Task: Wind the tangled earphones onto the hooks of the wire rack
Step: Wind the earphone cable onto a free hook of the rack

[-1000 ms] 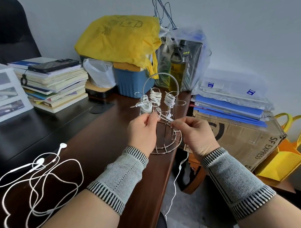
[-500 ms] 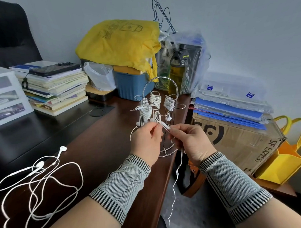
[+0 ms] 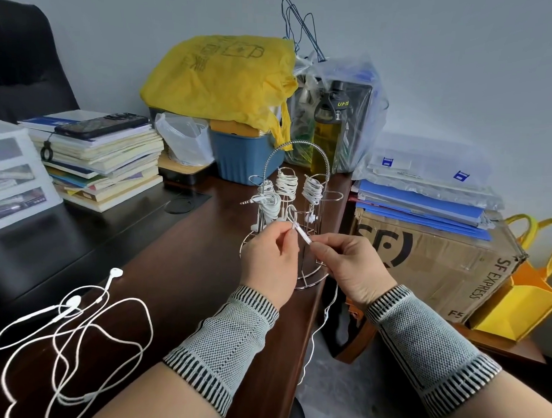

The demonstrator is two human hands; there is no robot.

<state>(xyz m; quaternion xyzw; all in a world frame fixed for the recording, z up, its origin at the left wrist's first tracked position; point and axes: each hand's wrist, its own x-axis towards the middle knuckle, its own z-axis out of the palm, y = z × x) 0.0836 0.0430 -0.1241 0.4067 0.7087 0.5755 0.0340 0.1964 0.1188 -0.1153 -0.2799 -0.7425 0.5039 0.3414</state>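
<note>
Left hand [image 3: 271, 260] and right hand [image 3: 347, 267] both pinching one white earphone cable [image 3: 302, 234] just before the wire rack [image 3: 295, 194]. Light, limp, slippery; best gripped near the stiff remote. Tangled earphones [image 3: 73, 320] loose on surface [image 3: 172, 267].

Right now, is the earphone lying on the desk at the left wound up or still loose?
Loose. The earphone lies spread in tangled open loops on the desk, both buds showing, apart from the rack.
</note>
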